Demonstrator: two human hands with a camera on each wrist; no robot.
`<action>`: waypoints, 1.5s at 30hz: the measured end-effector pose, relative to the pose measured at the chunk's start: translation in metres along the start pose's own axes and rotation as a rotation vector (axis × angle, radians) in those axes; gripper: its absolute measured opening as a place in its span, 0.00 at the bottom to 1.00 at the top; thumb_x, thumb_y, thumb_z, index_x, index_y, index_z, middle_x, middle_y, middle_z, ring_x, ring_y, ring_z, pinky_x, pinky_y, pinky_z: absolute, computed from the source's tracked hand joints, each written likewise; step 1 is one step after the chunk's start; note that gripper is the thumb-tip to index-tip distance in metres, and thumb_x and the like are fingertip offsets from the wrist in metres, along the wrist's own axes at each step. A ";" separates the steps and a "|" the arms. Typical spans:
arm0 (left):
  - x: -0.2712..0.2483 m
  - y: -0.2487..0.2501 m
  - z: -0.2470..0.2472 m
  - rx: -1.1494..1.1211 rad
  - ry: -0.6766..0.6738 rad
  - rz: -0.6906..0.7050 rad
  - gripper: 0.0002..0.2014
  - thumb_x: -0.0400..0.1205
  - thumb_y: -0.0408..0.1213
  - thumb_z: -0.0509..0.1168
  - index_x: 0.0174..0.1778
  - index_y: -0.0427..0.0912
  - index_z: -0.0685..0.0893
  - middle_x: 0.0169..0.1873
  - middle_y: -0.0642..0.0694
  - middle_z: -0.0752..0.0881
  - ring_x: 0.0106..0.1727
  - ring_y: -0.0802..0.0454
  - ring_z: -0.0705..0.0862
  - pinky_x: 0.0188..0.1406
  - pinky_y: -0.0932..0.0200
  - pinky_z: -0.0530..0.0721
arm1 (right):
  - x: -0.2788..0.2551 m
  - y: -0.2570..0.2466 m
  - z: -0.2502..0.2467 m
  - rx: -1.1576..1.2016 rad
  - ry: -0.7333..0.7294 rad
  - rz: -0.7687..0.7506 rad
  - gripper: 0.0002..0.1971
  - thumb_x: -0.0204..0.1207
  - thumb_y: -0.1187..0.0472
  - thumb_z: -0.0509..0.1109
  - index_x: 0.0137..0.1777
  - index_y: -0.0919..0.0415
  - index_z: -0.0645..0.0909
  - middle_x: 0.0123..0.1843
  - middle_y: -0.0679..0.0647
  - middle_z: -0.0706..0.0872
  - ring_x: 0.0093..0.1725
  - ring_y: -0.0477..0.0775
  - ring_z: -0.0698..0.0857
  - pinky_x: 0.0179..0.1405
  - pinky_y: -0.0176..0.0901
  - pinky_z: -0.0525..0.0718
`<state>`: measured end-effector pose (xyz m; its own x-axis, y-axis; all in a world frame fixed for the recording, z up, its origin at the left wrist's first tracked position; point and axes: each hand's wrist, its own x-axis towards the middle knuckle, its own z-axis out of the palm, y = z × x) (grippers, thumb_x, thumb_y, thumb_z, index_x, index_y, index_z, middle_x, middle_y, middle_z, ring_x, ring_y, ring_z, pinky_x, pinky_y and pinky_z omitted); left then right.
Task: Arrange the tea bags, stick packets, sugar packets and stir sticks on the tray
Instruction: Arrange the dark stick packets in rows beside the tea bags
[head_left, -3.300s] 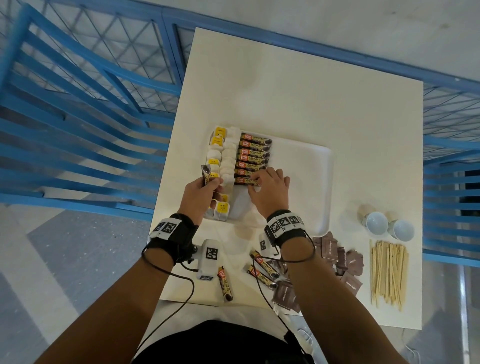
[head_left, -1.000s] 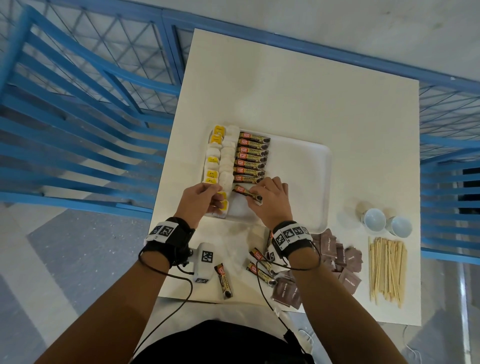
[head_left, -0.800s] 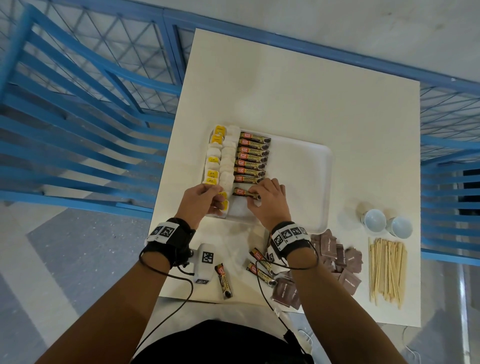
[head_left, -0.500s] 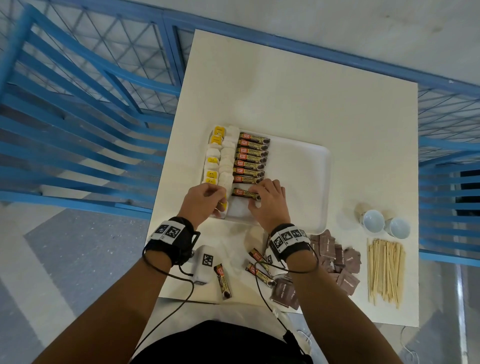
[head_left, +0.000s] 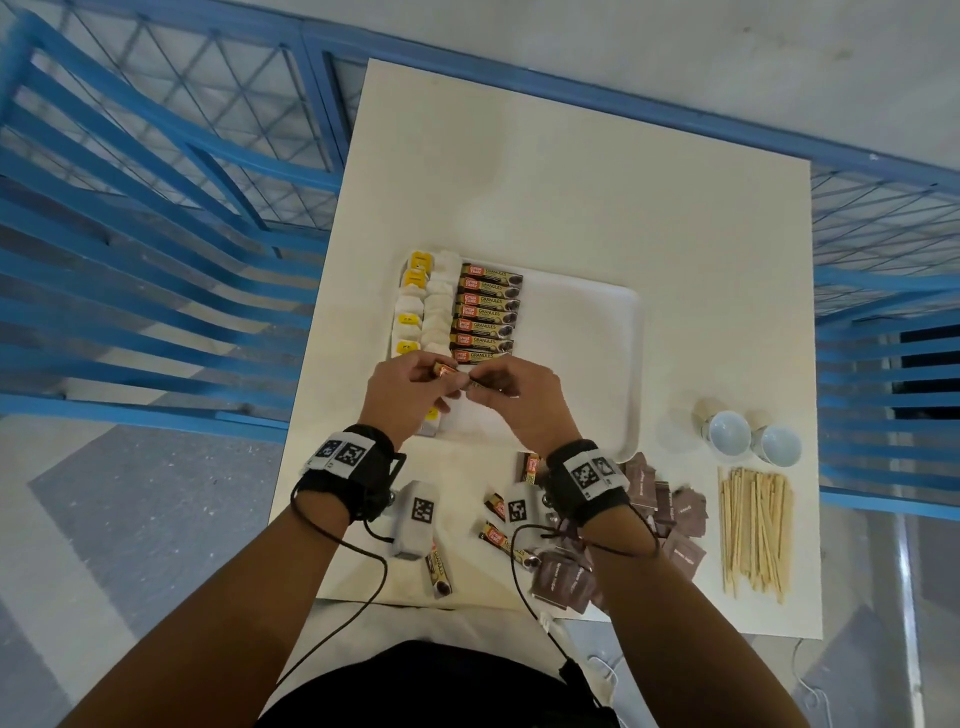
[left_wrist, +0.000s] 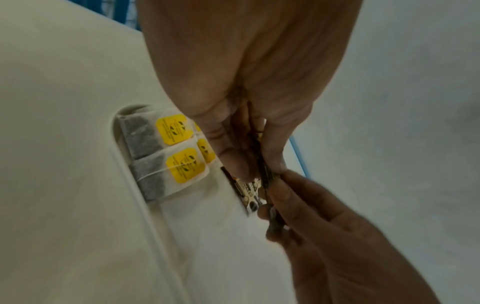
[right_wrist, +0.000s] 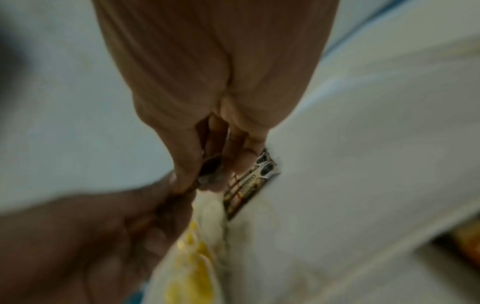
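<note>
A white tray (head_left: 631, 364) lies mid-table. Along its left side run tea bags (head_left: 410, 312) with yellow tags, then a row of brown stick packets (head_left: 488, 312). Over the tray's near left part, both hands hold one stick packet (head_left: 445, 370) between them. My left hand (head_left: 436, 376) pinches its left end and my right hand (head_left: 483, 382) pinches its right end. The left wrist view shows the left fingers (left_wrist: 233, 162) pinching the dark packet beside the tea bags (left_wrist: 166, 154). Brown sugar packets (head_left: 665, 509) and wooden stir sticks (head_left: 756, 530) lie on the table at the right.
Loose stick packets (head_left: 439, 571) lie near the table's front edge under my wrists. Two paper cups (head_left: 727, 434) lie on their sides right of the tray. The tray's right half is bare. Blue railings surround the table.
The right hand was pressing a stick packet down just below the row. Now both hands hold a packet by its ends slightly above the tray, and the left hand has left the tea bags.
</note>
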<state>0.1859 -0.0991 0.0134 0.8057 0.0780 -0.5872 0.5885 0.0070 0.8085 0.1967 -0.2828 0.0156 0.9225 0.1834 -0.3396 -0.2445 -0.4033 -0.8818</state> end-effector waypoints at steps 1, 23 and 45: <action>0.000 0.001 -0.002 -0.055 -0.016 -0.014 0.12 0.77 0.31 0.80 0.53 0.34 0.90 0.39 0.38 0.93 0.41 0.41 0.92 0.42 0.50 0.90 | 0.000 0.000 -0.001 0.109 -0.013 0.056 0.10 0.73 0.66 0.81 0.54 0.62 0.90 0.46 0.51 0.93 0.43 0.44 0.89 0.48 0.35 0.85; 0.009 -0.006 -0.018 -0.178 0.118 -0.126 0.13 0.84 0.40 0.74 0.54 0.32 0.86 0.40 0.36 0.93 0.37 0.41 0.90 0.43 0.46 0.93 | 0.002 0.042 -0.010 -0.506 0.090 -0.131 0.13 0.78 0.57 0.75 0.62 0.51 0.84 0.54 0.43 0.88 0.57 0.47 0.78 0.63 0.43 0.70; -0.003 -0.016 -0.026 0.042 0.037 -0.101 0.06 0.86 0.38 0.69 0.49 0.39 0.88 0.37 0.44 0.93 0.31 0.50 0.86 0.28 0.58 0.79 | 0.025 0.040 0.027 -0.695 0.177 -0.131 0.10 0.74 0.58 0.76 0.54 0.54 0.87 0.54 0.51 0.82 0.56 0.58 0.77 0.58 0.55 0.77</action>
<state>0.1723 -0.0738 0.0032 0.7398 0.1161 -0.6627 0.6692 -0.0250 0.7427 0.2017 -0.2701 -0.0372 0.9800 0.1453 -0.1357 0.0634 -0.8751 -0.4797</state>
